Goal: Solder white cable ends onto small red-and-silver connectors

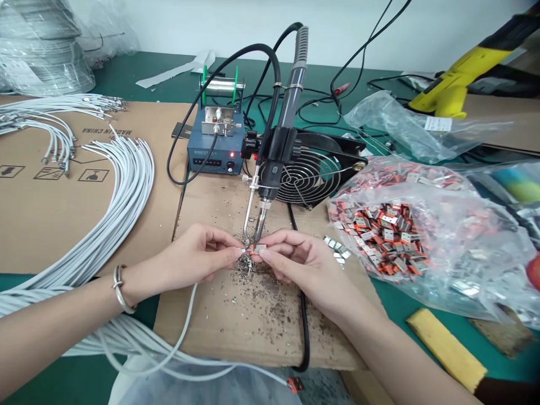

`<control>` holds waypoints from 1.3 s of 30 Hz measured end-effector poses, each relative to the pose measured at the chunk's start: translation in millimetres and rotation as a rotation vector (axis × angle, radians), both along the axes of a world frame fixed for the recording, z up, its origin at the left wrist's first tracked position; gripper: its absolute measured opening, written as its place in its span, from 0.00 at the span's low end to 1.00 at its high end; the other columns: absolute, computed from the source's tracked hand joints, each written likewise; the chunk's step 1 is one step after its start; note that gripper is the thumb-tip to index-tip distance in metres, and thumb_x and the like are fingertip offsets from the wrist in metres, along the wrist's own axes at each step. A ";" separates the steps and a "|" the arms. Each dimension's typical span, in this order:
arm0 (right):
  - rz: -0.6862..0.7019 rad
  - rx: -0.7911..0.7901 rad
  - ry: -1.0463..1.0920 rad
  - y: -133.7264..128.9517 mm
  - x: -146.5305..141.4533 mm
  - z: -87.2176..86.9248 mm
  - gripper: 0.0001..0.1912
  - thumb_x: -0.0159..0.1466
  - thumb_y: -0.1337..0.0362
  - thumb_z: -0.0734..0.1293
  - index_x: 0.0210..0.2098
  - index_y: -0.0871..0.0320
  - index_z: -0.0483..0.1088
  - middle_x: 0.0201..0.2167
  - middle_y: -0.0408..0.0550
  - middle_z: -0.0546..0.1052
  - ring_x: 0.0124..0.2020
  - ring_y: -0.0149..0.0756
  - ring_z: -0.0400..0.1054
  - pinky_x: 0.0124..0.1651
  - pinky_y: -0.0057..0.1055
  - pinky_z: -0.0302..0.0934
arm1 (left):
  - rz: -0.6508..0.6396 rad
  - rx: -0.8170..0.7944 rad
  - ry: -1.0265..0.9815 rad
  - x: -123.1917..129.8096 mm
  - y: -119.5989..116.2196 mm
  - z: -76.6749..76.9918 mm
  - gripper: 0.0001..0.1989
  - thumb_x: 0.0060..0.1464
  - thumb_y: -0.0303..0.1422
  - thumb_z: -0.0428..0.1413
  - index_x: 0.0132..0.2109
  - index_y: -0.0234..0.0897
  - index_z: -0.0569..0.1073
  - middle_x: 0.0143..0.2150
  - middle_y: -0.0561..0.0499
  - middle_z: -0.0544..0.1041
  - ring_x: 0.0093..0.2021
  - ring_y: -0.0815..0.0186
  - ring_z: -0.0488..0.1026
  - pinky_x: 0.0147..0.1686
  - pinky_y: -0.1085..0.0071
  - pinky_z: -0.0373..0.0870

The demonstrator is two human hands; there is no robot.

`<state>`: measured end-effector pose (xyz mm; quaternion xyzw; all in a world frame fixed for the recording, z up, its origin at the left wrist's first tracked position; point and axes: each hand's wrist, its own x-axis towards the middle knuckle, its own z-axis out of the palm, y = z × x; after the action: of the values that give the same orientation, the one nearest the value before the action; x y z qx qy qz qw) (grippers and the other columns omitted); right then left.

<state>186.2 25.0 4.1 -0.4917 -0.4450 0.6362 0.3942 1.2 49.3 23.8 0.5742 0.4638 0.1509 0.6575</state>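
My left hand [196, 256] pinches the end of a white cable [192, 306] between thumb and fingers. Opposite it, my right hand [301, 259] grips a small metal USB connector [262, 247] with an orange insert. The cable end and connector meet under the tip of a stand-mounted soldering iron [276, 157]; whether the tip touches them I cannot tell. Beside the iron, a thin metal solder feed tube [250, 211] reaches down to the same spot. Solder bits [248, 267] litter the cardboard [202, 332] beneath my hands.
Behind stands a blue solder feeder [216, 149] carrying a solder spool [221, 85], with a black fan [310, 177] alongside. At right lie a plastic bag of orange connectors [390, 236], loose metal shells [337, 247] and a yellow sponge [447, 349]. White cables [130, 197] bundle at left.
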 end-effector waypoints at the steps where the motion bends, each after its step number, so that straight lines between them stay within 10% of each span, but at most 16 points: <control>1: -0.004 -0.002 0.008 -0.1 0.1 0.2 0.09 0.49 0.63 0.73 0.28 0.59 0.72 0.21 0.44 0.77 0.17 0.24 0.61 0.18 0.20 0.52 | 0.002 0.001 -0.001 0.2 -0.2 0.5 0.09 0.53 0.34 0.53 0.35 0.32 0.74 0.19 0.59 0.62 0.16 0.78 0.55 0.12 0.83 0.52; 39: 0.017 0.025 0.079 0.5 -0.3 -0.6 0.05 0.50 0.68 0.71 0.28 0.58 0.74 0.20 0.41 0.77 0.18 0.21 0.63 0.19 0.18 0.52 | -0.040 0.042 -0.008 -2.7 0.1 -3.7 0.10 0.53 0.37 0.53 0.37 0.34 0.73 0.21 0.58 0.64 0.16 0.78 0.56 0.12 0.82 0.51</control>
<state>185.9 25.6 3.4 -0.4576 -0.4411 0.6528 0.4121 -1.5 49.4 20.2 0.5963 0.4466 0.1496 0.6501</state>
